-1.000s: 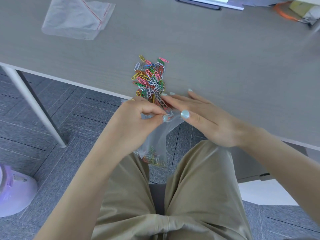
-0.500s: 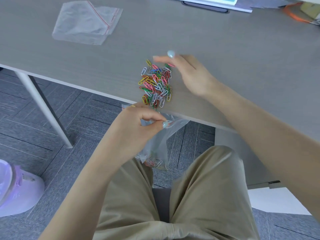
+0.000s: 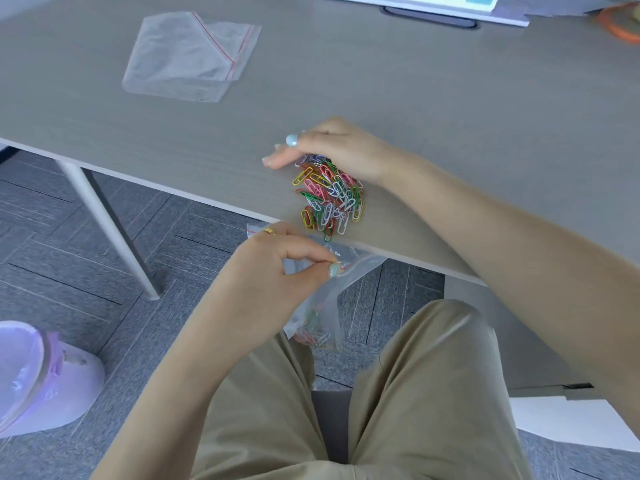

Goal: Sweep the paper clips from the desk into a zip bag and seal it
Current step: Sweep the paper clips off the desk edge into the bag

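Note:
A pile of coloured paper clips [image 3: 329, 195] lies on the grey desk [image 3: 450, 116] right at its front edge. My right hand [image 3: 332, 148] rests flat on the desk behind the pile, fingers apart and cupped over its far side. My left hand [image 3: 277, 271] pinches the mouth of a clear zip bag [image 3: 329, 306] just below the desk edge, under the pile. The bag hangs down over my lap and several clips sit at its bottom.
Spare clear zip bags with red strips [image 3: 188, 58] lie on the desk at the back left. A white desk leg [image 3: 110, 230] stands to the left. A purple bin [image 3: 38, 375] is on the floor at lower left.
My right hand went from the bag's mouth out past the pile and now lies lower against its far side. The clips sit closer to the desk edge. My left hand still holds the bag.

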`<state>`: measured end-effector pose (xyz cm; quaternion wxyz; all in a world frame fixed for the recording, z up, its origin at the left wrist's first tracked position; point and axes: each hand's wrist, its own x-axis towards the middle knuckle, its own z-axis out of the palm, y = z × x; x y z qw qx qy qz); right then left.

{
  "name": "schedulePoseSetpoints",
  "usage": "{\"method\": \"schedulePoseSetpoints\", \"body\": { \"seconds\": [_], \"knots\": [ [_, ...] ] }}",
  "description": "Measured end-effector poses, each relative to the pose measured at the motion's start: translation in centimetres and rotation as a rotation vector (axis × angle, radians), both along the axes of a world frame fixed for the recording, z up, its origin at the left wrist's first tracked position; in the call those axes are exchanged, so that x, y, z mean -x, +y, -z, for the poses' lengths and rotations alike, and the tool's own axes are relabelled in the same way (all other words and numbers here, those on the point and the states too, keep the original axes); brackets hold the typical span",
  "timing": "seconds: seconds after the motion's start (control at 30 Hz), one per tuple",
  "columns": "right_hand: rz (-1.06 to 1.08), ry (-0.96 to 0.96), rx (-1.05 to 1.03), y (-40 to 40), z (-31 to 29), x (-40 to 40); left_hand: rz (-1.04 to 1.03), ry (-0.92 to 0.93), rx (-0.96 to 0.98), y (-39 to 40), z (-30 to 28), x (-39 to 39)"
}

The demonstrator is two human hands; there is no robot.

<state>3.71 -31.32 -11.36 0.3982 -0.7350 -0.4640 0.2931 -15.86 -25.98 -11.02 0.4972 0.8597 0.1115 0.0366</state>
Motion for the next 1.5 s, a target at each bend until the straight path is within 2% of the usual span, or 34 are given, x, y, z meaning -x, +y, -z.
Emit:
{"method": "schedulePoseSetpoints", "body": {
  "seconds": [0.37, 0.8, 1.3, 1.4, 1.5],
  "knots": [
    [-0.118, 0.159, -0.111, -3.5, 0.4, 1.9, 0.024, -0.020, -0.007, -0.4, -0.3, -0.1],
    [-0.093, 0.166, -0.140, -5.5, 0.5, 2.8, 0.058, -0.002, -0.001, -1.6, -0.2, -0.4],
    [0.070, 0.124, -0.168, -6.5, 0.3, 4.7, 0.061, -0.041, -0.015, -2.8, -0.1, -0.4],
    [0.089, 0.176, -0.185, -7.0, 0.2, 5.0, 0.067, -0.045, -0.016, -2.9, -0.1, -0.4],
    [0.223, 0.154, -0.266, -8.1, 0.0, 4.8, 0.072, -0.050, -0.009, -3.1, -0.1, -0.4]
  ]
}}
